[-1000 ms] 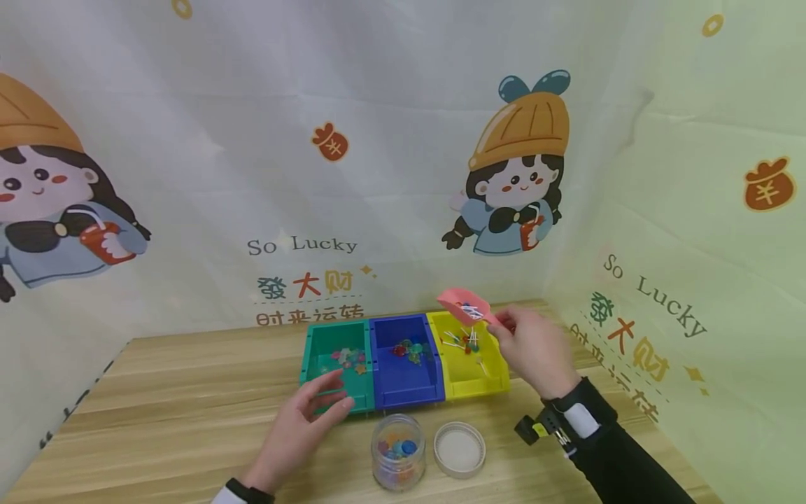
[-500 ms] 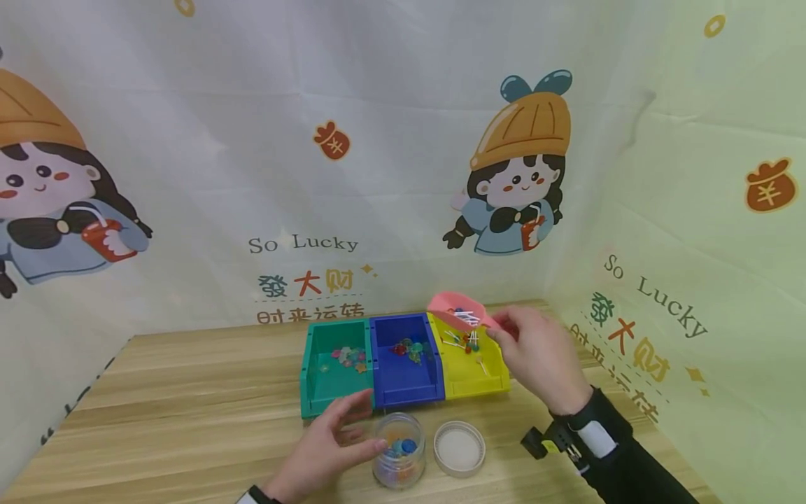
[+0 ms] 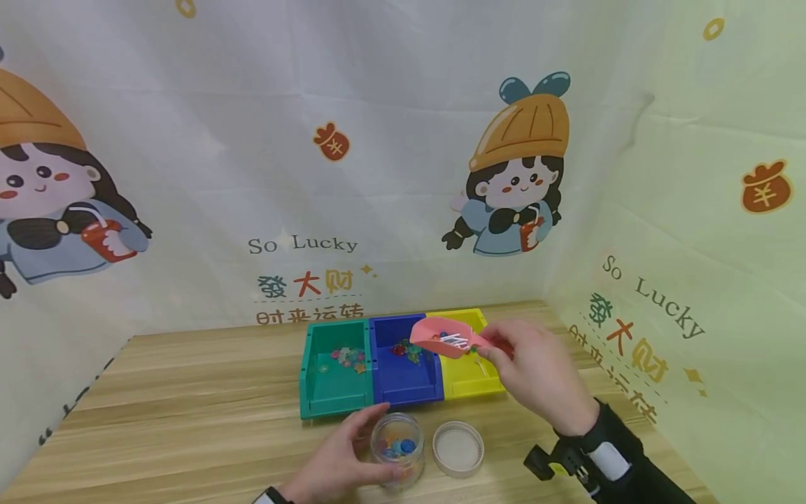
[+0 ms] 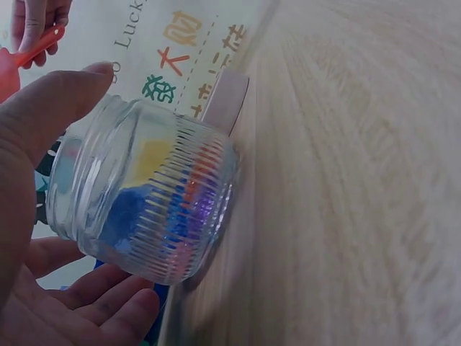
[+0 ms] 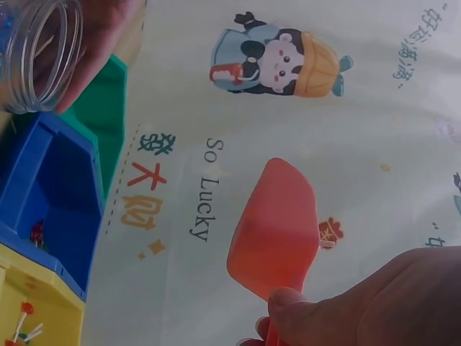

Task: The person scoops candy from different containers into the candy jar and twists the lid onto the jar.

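My right hand (image 3: 544, 374) pinches the handle of a pink scoop (image 3: 434, 339) between thumb and fingers. In it lie white-stemmed pieces (image 3: 455, 341) like tiny lollipops. The scoop is held above the blue bin (image 3: 403, 388) and yellow bin (image 3: 469, 385); its underside faces the right wrist view. My left hand (image 3: 343, 458) spreads around a clear ribbed jar (image 4: 155, 194) that stands on the table, its thumb straight along one side and loosely extended fingers on the other. Colourful small pieces (image 3: 399, 448) fill the lower part of the jar.
A green bin (image 3: 334, 406) adjoins the blue one and holds small pastel pieces (image 3: 349, 358). Glassy pieces (image 3: 400, 348) lie in the blue bin, lollipop-like ones (image 5: 27, 308) in the yellow. The round lid (image 3: 458, 449) lies beside the jar. A printed cloth (image 3: 403, 175) hangs behind the table.
My left hand has moved right and nearer, from in front of the green bin to around the jar. The loaded scoop has come left and lower, from above the yellow bin's back edge.
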Tool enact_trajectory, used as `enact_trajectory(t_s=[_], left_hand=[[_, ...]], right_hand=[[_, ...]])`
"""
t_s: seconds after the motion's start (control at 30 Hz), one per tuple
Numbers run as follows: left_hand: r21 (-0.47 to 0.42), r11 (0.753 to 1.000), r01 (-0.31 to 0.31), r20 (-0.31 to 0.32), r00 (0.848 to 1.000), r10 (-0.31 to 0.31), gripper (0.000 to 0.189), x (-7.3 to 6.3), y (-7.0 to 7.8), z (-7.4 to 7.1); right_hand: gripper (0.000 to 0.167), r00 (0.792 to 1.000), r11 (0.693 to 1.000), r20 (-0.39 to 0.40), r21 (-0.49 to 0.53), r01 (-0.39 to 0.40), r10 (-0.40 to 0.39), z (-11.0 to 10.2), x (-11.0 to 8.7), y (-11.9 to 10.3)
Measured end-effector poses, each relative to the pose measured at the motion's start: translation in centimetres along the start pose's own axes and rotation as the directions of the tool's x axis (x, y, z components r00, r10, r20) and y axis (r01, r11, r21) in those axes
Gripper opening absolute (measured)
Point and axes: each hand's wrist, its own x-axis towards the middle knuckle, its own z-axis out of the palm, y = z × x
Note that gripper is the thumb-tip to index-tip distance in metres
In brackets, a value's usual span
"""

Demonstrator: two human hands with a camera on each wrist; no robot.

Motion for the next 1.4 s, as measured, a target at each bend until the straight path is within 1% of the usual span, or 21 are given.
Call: enact_trajectory(t_s=[0.17, 0.3, 0.43, 0.53, 0.67, 0.73, 0.87, 1.07, 1.13, 1.4], left_hand=[[0.022, 0.999, -0.033, 0.010, 0.999, 0.033, 0.096, 0.1, -0.2, 0.1], [0.028, 0.999, -0.021, 0.013, 1.000, 0.021, 0.096, 0.2, -0.1, 0.2], [0.024, 0.999, -0.034, 0.013, 0.999, 0.034, 0.090, 0.2, -0.3, 0.3], [0.006, 1.000, -0.030, 0.020, 0.999, 0.030, 0.088, 0.2, -0.5, 0.3], [-0.017, 1.000, -0.012, 0.024, 1.000, 0.012, 0.088, 0.3, -0.7, 0.3], [-0.014, 1.000, -0.008, 0.018, 1.000, 0.008, 0.089, 0.3, -0.6, 0.4], [-0.009, 1.000, -0.001, 0.011, 1.000, 0.002, 0.089, 0.3, -0.5, 0.4], [-0.012, 1.000, -0.010, 0.014, 1.000, 0.010, 0.089, 0.3, -0.4, 0.5], [-0.011, 1.000, -0.023, 0.016, 1.000, 0.023, 0.089, 0.2, -0.4, 0.4], [-0.014, 1.000, -0.019, 0.015, 1.000, 0.019, 0.088, 0.2, -0.4, 0.5]], right_hand=[[0.010, 0.999, 1.000, 0.029, 0.012, 0.015, -0.015, -0.2, -0.5, -0.3], [0.009, 0.998, 0.999, 0.058, 0.017, 0.027, -0.028, -0.2, -0.8, -0.5], [0.007, 0.995, 0.999, 0.082, 0.004, 0.047, -0.048, -0.2, -1.1, -0.7], [0.007, 0.992, 0.998, 0.109, -0.006, 0.059, -0.058, 0.0, -1.3, -0.8], [0.010, 0.987, 0.997, 0.150, -0.038, 0.066, -0.060, 0.2, -1.5, -0.9], [0.011, 0.985, 0.996, 0.164, -0.055, 0.068, -0.058, 0.4, -1.6, -0.9], [0.011, 0.981, 0.993, 0.170, -0.063, 0.100, -0.088, 0.9, -1.8, -0.7], [0.013, 0.973, 0.977, 0.145, -0.088, 0.192, -0.178, 1.7, -2.1, -0.4], [0.013, 0.971, 0.973, 0.147, -0.105, 0.207, -0.191, 1.9, -2.2, -0.3], [0.012, 0.957, 0.945, 0.159, -0.184, 0.269, -0.242, 2.8, -2.4, -0.8]])
